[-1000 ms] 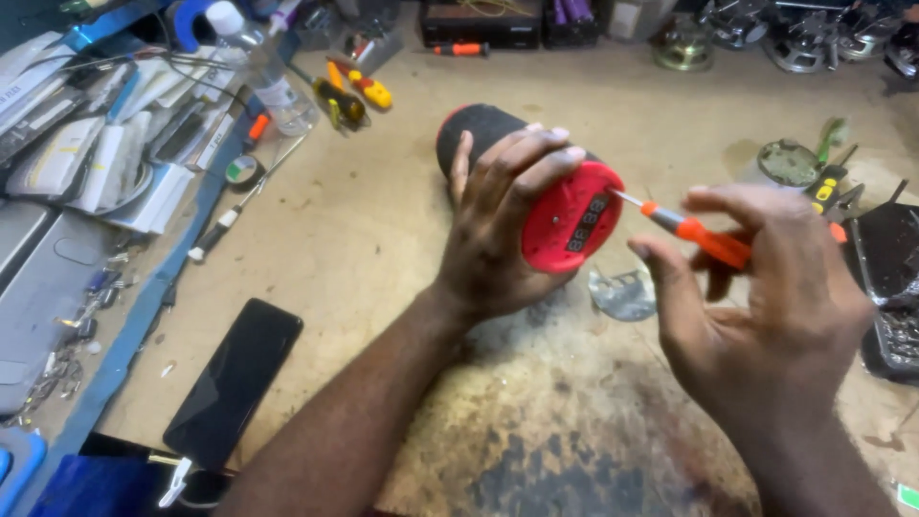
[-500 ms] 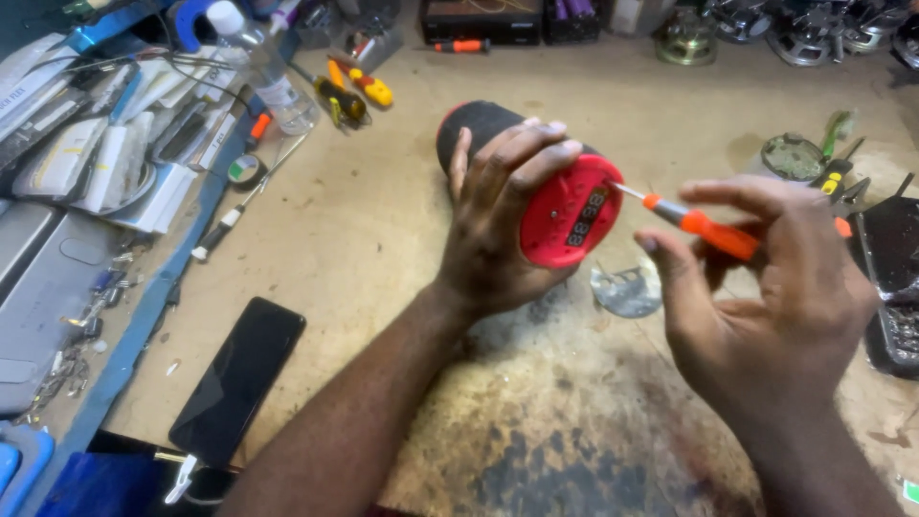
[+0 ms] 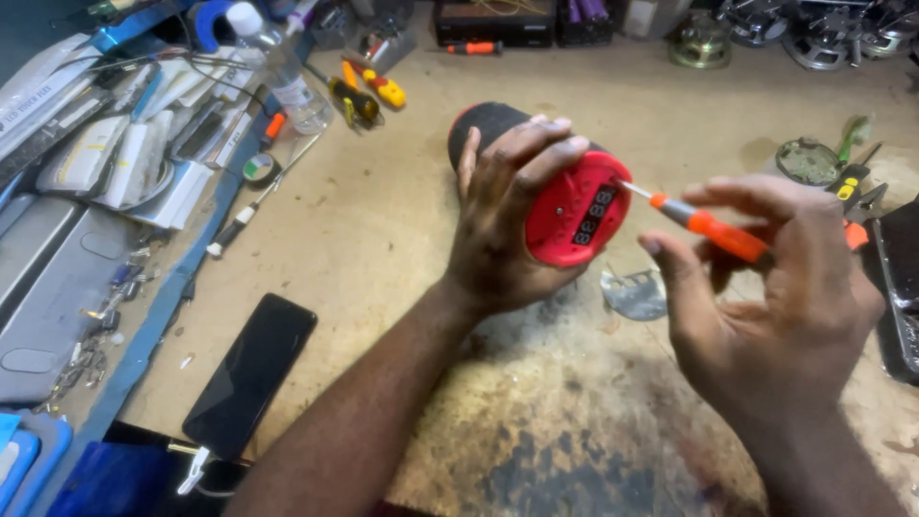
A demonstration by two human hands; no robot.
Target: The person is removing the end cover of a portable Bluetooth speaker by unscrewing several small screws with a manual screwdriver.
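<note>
— What's the speaker (image 3: 550,187) made of?

— Its red end cap looks like smooth plastic with a slight sheen; the black body looks like matt woven cloth.

— And the screwdriver (image 3: 704,222)?

— A thin bright metal shaft, a glossy orange plastic handle.

— The counter (image 3: 402,249)?

— Bare wood or board, matt, scuffed, stained dark near the front. The phone (image 3: 251,375) lying on it has glossy black glass.

At frame centre your left hand (image 3: 507,225) grips the red-capped cylindrical speaker (image 3: 565,196); your right hand (image 3: 775,292) sets an orange screwdriver (image 3: 704,222) against its rim.
</note>
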